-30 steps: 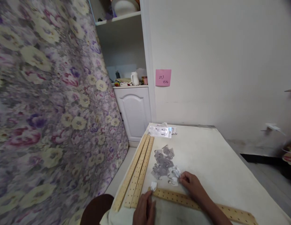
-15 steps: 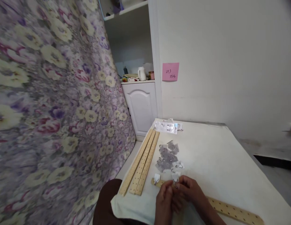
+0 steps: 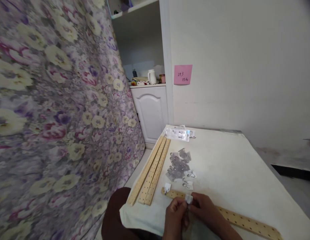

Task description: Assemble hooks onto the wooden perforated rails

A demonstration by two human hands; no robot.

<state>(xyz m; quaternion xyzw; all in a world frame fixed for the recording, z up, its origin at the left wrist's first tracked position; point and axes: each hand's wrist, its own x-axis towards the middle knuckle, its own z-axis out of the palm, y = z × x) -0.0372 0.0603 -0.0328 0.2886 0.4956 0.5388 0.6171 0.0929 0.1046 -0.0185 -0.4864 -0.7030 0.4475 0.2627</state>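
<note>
My left hand point(image 3: 176, 213) and my right hand point(image 3: 203, 208) meet at the table's near side, fingers pinched on a small adhesive hook point(image 3: 188, 198) with a pale square backing. The hook is just above a perforated wooden strip point(image 3: 245, 220), whose middle my hands and right forearm hide. At the strip's left end sits another adhesive hook point(image 3: 167, 187) with a white square back. Beyond my hands lie two loose hooks on white squares point(image 3: 188, 184) and a pile of clear-backed hooks point(image 3: 178, 165).
Several perforated wooden strips point(image 3: 153, 176) lie along the left table edge. Clear hook packaging point(image 3: 178, 134) rests at the far end of the white-covered table point(image 3: 220, 160). A floral curtain point(image 3: 70, 133) hangs at left. A white cabinet point(image 3: 152, 113) and a pink note point(image 3: 183, 74) are beyond.
My hands have drawn the hook slightly down and toward me, its square backing now turned more upright. The two loose hooks behind show more fully. The view has shifted slightly.
</note>
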